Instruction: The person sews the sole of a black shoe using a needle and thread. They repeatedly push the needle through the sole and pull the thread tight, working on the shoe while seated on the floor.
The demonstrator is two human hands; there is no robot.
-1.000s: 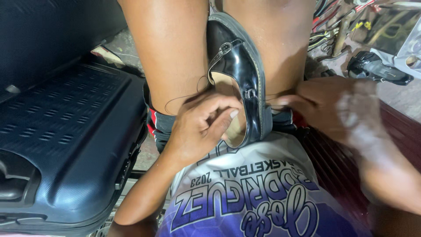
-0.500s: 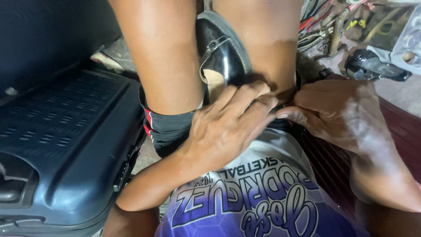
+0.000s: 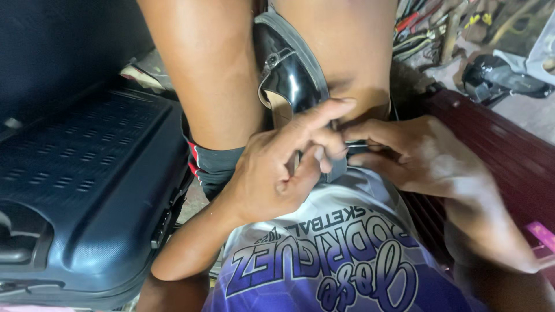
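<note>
Two hands meet at the near end of a glossy black shoe (image 3: 289, 75) wedged sole-outward between the person's bare knees, and the single head view is all there is to go on.

From that view, the shoe's long axis runs straight away from the grip: its heel end sits right under the fingers, while the strap with its small buckle and the rest of the upper stretch up and away toward the top of the frame. The pale insole shows just beyond the knuckles.

Left hand (image 3: 274, 167): its grip is curled loosely closed, index finger stretched forward along the shoe's rim, thumb and the other fingers pinched together on something too small to make out, perhaps a thread or needle; I cannot tell which. It touches the shoe's near edge and is the nearer of the two to the opening.

Right hand (image 3: 422, 153): it comes in from the right of the grip, fingers extended and pressed together at the same spot, tips touching the left fingers and the shoe's heel edge. Whether it actually clamps anything cannot be told, since the left hand covers the fingertips.

Around the grip: a dark hard-shell suitcase (image 3: 81, 190) lies well to the left, a dark red surface (image 3: 497, 156) runs beneath the right forearm, and scattered hand tools (image 3: 422, 29) lie beyond, up and right, well apart from both hands.
</note>
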